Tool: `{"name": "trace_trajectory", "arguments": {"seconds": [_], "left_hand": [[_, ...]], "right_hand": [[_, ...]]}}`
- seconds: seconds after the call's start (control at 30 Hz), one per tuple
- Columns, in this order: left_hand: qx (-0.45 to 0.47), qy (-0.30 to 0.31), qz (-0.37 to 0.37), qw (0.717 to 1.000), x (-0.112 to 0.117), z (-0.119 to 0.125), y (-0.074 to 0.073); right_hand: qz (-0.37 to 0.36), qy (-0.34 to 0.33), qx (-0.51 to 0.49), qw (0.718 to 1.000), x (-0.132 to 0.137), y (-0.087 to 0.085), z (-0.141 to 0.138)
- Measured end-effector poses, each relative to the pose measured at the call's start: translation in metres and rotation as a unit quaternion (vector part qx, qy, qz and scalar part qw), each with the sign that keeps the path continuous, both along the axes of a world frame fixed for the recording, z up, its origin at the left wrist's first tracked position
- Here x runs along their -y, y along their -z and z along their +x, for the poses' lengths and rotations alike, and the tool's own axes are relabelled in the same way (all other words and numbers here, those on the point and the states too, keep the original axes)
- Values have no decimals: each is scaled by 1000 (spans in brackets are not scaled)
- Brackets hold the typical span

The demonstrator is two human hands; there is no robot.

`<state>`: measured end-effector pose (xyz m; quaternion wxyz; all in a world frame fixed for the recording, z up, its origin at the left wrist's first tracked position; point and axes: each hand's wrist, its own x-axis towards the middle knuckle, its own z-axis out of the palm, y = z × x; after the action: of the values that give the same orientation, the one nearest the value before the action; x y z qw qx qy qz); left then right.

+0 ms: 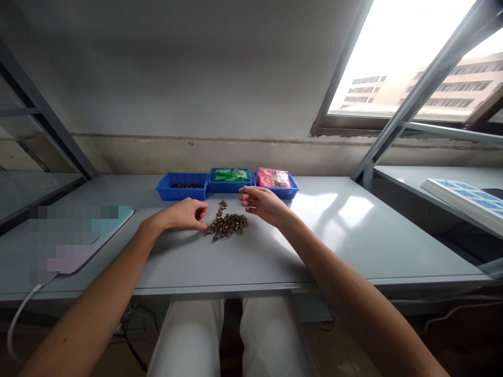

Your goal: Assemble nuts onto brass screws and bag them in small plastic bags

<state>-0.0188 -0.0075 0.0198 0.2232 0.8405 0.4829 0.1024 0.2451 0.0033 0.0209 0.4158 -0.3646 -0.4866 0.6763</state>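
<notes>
Lying in a loose heap, the small metal pieces (pixel 228 226) were on the middle of the worktop (pixel 243 267), in front of a row of blue bins (pixel 230 187). The left hand (pixel 186 214) came from the left side, its fingers curled and pointing to the heap's edge. The right hand (pixel 263 201) was raised near the bins, fingers directed inward. A broad strip of surface separated the heap from the front edge, and more room extended rightward. The right hand pinched one piece (pixel 242 190) at its fingertips; the left was partly closed, its grip impossible to tell.
</notes>
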Motion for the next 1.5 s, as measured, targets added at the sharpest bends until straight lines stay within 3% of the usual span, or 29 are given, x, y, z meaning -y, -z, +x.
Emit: {"name": "trace_trajectory", "arguments": {"seconds": [0.97, 1.07, 1.13, 1.27, 1.5], "left_hand": [[1, 0, 10, 1000, 3, 5, -6], [12, 2, 20, 1000, 3, 5, -5], [24, -3, 31, 999, 2, 6, -5], [43, -23, 60, 997, -1, 5, -2], [40, -19, 88, 995, -3, 5, 3]], "right_hand": [[-39, -20, -41, 998, 3, -2, -2], [-1, -16, -4, 1000, 3, 1, -3], [67, 5, 70, 995, 3, 3, -6], [228, 51, 201, 951, 2, 7, -17], [306, 50, 278, 909, -21, 5, -45]]}}
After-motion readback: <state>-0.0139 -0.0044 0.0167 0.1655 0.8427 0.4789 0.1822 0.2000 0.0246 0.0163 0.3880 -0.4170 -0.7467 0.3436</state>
